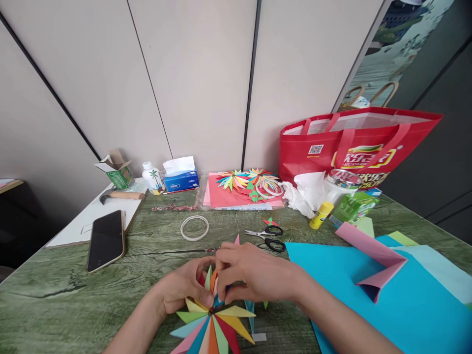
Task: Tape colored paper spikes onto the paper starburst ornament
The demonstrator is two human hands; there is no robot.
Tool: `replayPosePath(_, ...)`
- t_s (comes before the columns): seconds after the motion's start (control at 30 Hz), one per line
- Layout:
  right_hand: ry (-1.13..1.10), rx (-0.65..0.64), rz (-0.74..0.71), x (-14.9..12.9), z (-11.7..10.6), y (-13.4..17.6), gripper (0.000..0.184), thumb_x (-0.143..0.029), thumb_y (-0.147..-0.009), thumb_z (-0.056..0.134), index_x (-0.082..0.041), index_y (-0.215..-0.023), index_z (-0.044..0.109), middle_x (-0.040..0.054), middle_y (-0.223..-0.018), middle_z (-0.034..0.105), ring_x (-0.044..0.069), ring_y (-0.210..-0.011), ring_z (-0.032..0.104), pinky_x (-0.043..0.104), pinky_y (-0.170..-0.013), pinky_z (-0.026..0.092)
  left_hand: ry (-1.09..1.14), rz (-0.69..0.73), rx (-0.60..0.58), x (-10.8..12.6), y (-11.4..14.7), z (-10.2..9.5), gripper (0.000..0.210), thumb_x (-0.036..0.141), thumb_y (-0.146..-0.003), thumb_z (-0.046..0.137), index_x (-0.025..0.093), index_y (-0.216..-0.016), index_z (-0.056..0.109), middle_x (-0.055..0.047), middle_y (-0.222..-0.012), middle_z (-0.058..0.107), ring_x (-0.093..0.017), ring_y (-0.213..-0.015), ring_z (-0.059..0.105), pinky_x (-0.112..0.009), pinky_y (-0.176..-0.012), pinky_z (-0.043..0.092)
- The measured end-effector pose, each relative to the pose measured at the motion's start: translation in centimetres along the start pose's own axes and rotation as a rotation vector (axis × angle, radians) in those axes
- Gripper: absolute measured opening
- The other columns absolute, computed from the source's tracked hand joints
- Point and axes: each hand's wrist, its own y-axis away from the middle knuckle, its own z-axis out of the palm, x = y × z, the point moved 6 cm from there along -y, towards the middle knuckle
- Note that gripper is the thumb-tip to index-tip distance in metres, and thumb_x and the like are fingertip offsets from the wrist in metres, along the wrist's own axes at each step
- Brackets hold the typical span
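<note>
A folded paper star with many coloured points lies at the table's near edge, under my hands. My left hand grips its upper left side, thumb near the centre and fingers behind the points. From the right, my right hand pinches at the star's upper part, close to the left thumb. Its fingertips hide exactly which piece they hold. Beside the star lie a folded blue paper strip and a small white strip. Black-handled scissors rest just beyond my right hand.
Blue paper sheets with a folded pink paper cover the right side. Farther back are a tape ring, glue stick, finished stars, tissue pack and red bag. A phone and hammer lie left.
</note>
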Motion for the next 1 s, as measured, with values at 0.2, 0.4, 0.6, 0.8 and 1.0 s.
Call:
replayPosePath(0.2,-0.004,0.03,0.024,0.36,-0.05,0.19,0.013,-0.03,-0.082,0.058,-0.024,-0.091,0.067,0.0004,-0.088,0.056,0.013,-0.086,0.047,0.024,-0.068,0.033,0.006,0.022,0.029,0.06,0.05,-0.44,0.069,0.008,-0.041,0.082,0.016,-0.106,0.06,-0.004,-0.085,0.067,-0.021,-0.08,0.061,-0.032,-0.077,0.045)
replayPosePath(0.4,0.005,0.009,0.016,0.22,-0.01,0.1,0.015,-0.03,-0.082,0.057,-0.025,-0.091,0.067,0.0011,-0.087,0.056,0.013,-0.085,0.047,0.024,-0.066,0.032,-0.011,0.021,0.05,-0.16,0.0,-0.79,0.072,0.009,-0.04,0.083,0.016,-0.108,0.059,-0.005,-0.087,0.067,-0.021,-0.078,0.061,-0.034,-0.079,0.045)
replayPosePath(0.6,0.024,-0.021,0.014,0.0,-0.04,-0.08,0.012,-0.028,-0.081,0.059,-0.022,-0.088,0.067,0.0008,-0.088,0.056,0.014,-0.084,0.046,0.025,-0.065,0.032,-0.012,0.024,0.042,-0.04,0.0,-0.55,0.07,0.008,-0.04,0.082,0.016,-0.106,0.06,-0.004,-0.086,0.067,-0.02,-0.077,0.061,-0.033,-0.077,0.045)
replayPosePath(0.8,0.026,-0.033,0.022,0.06,-0.08,-0.16,0.012,-0.028,-0.082,0.058,-0.022,-0.089,0.066,0.0007,-0.089,0.056,0.014,-0.085,0.046,0.024,-0.065,0.032,-0.029,0.015,0.03,0.13,0.0,-0.27,0.068,0.007,-0.041,0.082,0.016,-0.105,0.061,-0.003,-0.083,0.067,-0.019,-0.076,0.062,-0.032,-0.077,0.045)
replayPosePath(1.0,0.017,-0.03,0.031,0.11,0.0,-0.07,0.013,-0.029,-0.083,0.056,-0.022,-0.087,0.066,0.0007,-0.087,0.055,0.013,-0.086,0.046,0.025,-0.067,0.033,-0.016,0.017,0.034,-0.04,-0.01,-0.36,0.069,0.007,-0.041,0.082,0.015,-0.106,0.06,-0.005,-0.086,0.067,-0.021,-0.078,0.061,-0.029,-0.069,0.046)
